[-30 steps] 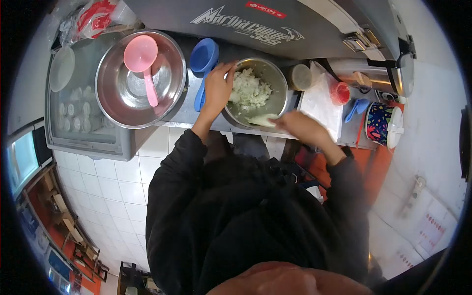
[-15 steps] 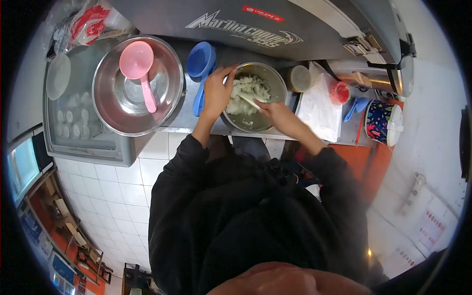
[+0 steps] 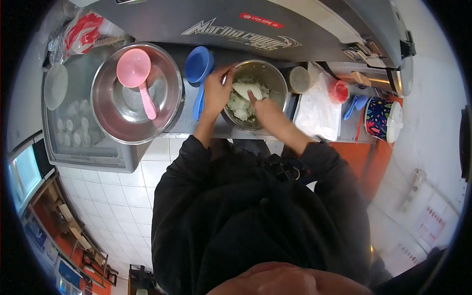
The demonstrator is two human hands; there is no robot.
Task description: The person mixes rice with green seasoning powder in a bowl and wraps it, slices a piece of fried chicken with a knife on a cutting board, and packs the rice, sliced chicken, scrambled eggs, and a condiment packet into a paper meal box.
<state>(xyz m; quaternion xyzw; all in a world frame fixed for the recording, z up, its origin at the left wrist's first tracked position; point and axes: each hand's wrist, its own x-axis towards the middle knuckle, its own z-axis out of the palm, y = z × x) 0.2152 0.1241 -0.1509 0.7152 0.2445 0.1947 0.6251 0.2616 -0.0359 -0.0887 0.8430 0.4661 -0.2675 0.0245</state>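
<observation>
A metal pot (image 3: 279,87) stands on the counter in front of me, holding white, clumpy food (image 3: 242,109) that looks like cooked rice. At its left side, my left hand (image 3: 217,93) is closed on the rim. My right hand (image 3: 269,114) reaches in from the right, closed around a pale rice paddle (image 3: 247,90) with the index finger stretched along it. The paddle's broad blade lies over the food, and its handle is hidden in the hand. Just left of my left hand lies a blue ladle (image 3: 199,64), partly covered by that hand.
Further left, a wide steel basin (image 3: 98,105) holds a pink ladle (image 3: 134,68). Right of the pot are a lidded container (image 3: 299,79), white plastic sheets (image 3: 317,113), a small blue scoop (image 3: 357,105) and a patterned canister (image 3: 378,120). A large grey box (image 3: 162,19) borders the back.
My right hand has turned the paddle, so its broad blade now shows higher in the pot. My left hand stays at the rim. The whole view has shifted slightly.
</observation>
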